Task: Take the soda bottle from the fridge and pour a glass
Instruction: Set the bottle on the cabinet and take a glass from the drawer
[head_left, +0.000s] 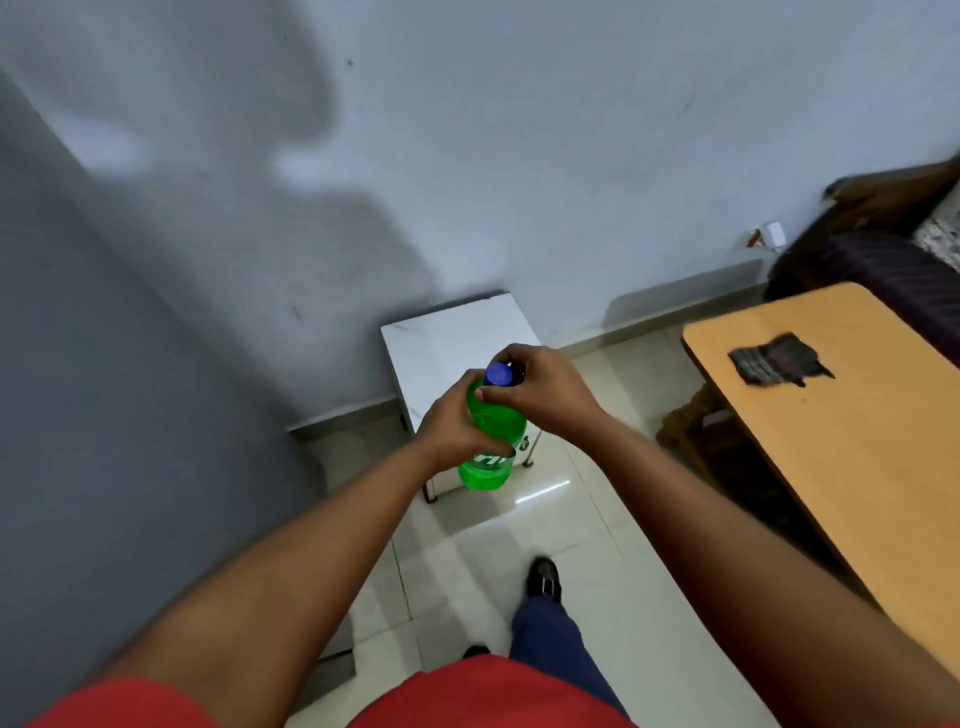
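A green soda bottle (491, 457) with a blue cap (497, 374) is held upright in front of me, above the floor. My left hand (454, 426) wraps around the bottle's upper body from the left. My right hand (540, 392) curls over the neck, its fingers closed around the blue cap. No glass is in view. The grey fridge side (104, 415) fills the left of the view.
A small white marble-topped stool (441, 343) stands against the wall just beyond the bottle. A wooden table (841, 441) with a dark cloth (774, 361) on it lies to the right. A dark sofa (883, 260) sits at far right. My foot (543, 577) is on the tiled floor.
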